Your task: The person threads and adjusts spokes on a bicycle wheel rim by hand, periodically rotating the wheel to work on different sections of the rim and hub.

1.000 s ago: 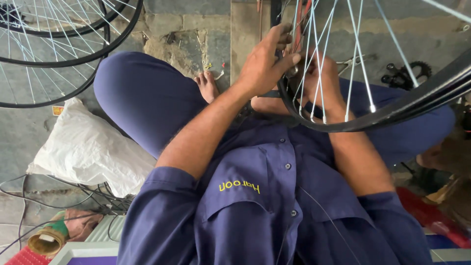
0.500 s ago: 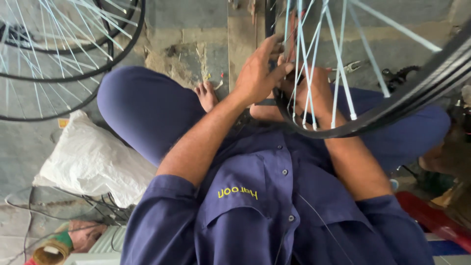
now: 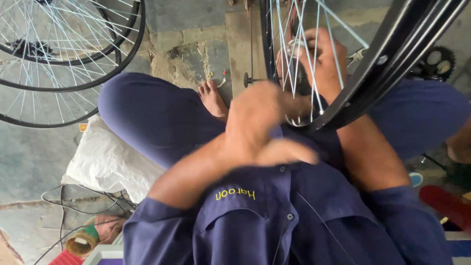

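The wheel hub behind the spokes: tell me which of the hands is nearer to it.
Right. The right hand is in among the spokes at the hub; the left hand, blurred, is below, clear of the rim, over the lap.

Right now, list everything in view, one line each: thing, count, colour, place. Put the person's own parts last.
Spoked bicycle wheel with black rim: one, black with silver spokes, upper right over the lap.
Spare spoked wheels: at least two, black rims, upper left on the floor.
White woven sack: one, white, left beside the thigh.
Black toothed sprocket: one, black, far right.
Loose black wires: several, lower left floor.
Roll with green band: one, tan and green, bottom left.
Bare foot: one, centre, on the concrete floor.
Left hand: blurred, in front of the rim, fingers spread.
Right hand: behind the spokes, at the hub.
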